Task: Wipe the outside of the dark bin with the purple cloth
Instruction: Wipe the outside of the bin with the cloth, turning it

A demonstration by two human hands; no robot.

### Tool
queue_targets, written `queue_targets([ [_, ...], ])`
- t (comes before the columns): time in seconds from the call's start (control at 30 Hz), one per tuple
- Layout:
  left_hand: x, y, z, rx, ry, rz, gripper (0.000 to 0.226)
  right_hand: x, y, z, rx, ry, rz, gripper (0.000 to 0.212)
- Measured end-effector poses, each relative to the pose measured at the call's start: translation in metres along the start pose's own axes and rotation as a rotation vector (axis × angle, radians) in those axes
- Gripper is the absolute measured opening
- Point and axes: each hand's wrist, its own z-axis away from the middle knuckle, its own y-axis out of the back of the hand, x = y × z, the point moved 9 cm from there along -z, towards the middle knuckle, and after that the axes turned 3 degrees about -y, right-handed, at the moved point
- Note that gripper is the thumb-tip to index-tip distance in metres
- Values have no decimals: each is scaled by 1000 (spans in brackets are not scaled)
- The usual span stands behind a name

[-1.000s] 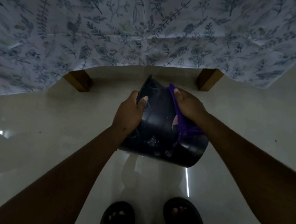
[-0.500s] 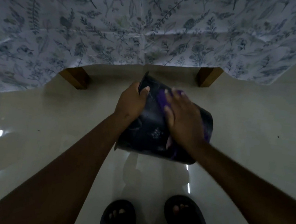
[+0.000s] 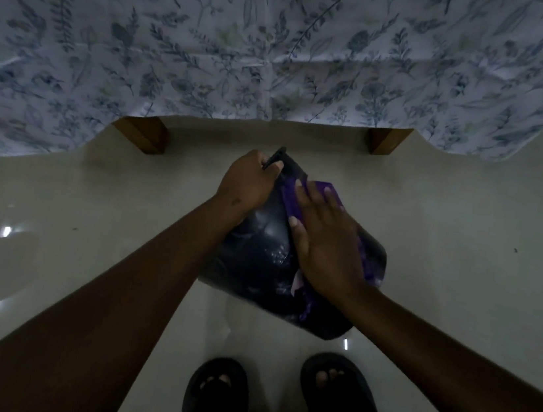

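Purple cloth (image 3: 302, 197) lies flat on the side of the dark bin (image 3: 257, 262), pressed there under the right hand (image 3: 329, 244), fingers spread open, palm down. Left hand (image 3: 249, 182) has its grip closed on the bin's rim at the far end. Bin is tipped over, held above the pale floor (image 3: 467, 231) near the person's sandals (image 3: 217, 395). Glossy plastic, probably light and slick; the rim looks the surest hold. Cloth is limp, likely to bunch.
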Motion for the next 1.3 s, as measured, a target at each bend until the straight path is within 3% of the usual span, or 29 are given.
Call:
queue_targets([
  [0.13, -5, 2, 34, -115, -71, 118, 31, 36, 11, -43, -12, -64, -64, 53],
  [0.2, -8, 3, 47, -89, -151, 68, 31, 62, 13, -69, -93, -189, -228, 52],
  [0.27, -11, 5, 43, -52, -138, 77, 30, 61, 10, -64, -81, -225, -191, 52],
  [0.37, -5, 4, 29, -42, -132, 91, 30, 15, 5, -8, 22, 32, 185, 55],
  [0.47, 0, 1, 22, -32, -135, 144, 28, -1, -21, 43, -29, 230, 320, 57],
  [0.6, 2, 0, 21, -35, -133, 191, 28, 17, 0, 2, 41, 35, 238, 54],
  [0.7, 5, -1, 19, -35, -134, 169, 30, 48, 24, -46, 87, -201, 16, 54],
  [0.8, 7, -1, 12, -26, -103, 124, 30, 54, 25, -51, 42, -251, -34, 54],
  [0.93, 8, -3, 5, -45, -67, 107, 30, 6, -17, 29, -21, 48, 272, 59],
  [1.03, 7, -3, 7, -32, -74, 141, 31, 4, -30, 51, -17, 146, 292, 59],
  [1.23, -1, -8, 19, -59, -82, 245, 32, 42, 21, -39, 76, -152, 53, 49],
  [1.3, 0, -8, 20, -58, -76, 254, 32, 73, 23, -76, -69, -298, -109, 49],
])
